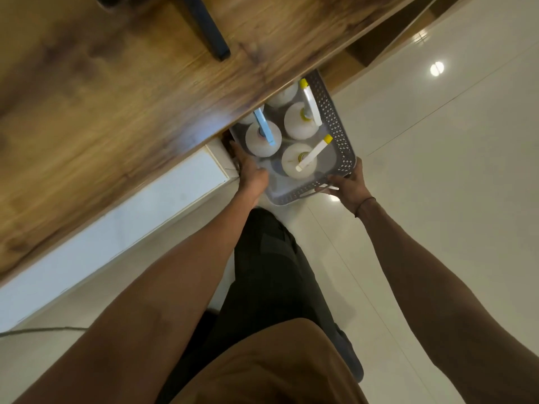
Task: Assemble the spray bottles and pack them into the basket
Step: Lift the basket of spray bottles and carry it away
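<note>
A grey perforated basket (335, 123) sits low by the floor, partly under the wooden table's edge. Inside it stand several white spray bottles: one with a blue spray head (264, 128), one with a yellow-tipped head (310, 104) and a nearer one, also yellow-tipped (313, 154). More bottles at the far end are half hidden by the table. My left hand (250, 170) grips the basket's near left rim. My right hand (347, 183) holds its near right corner.
The wooden table (116, 97) fills the upper left, with a dark bar (208, 27) lying on it. Below it are a white panel (116, 225), a glossy white tiled floor (437, 170), my dark trousers and a cable at the lower left.
</note>
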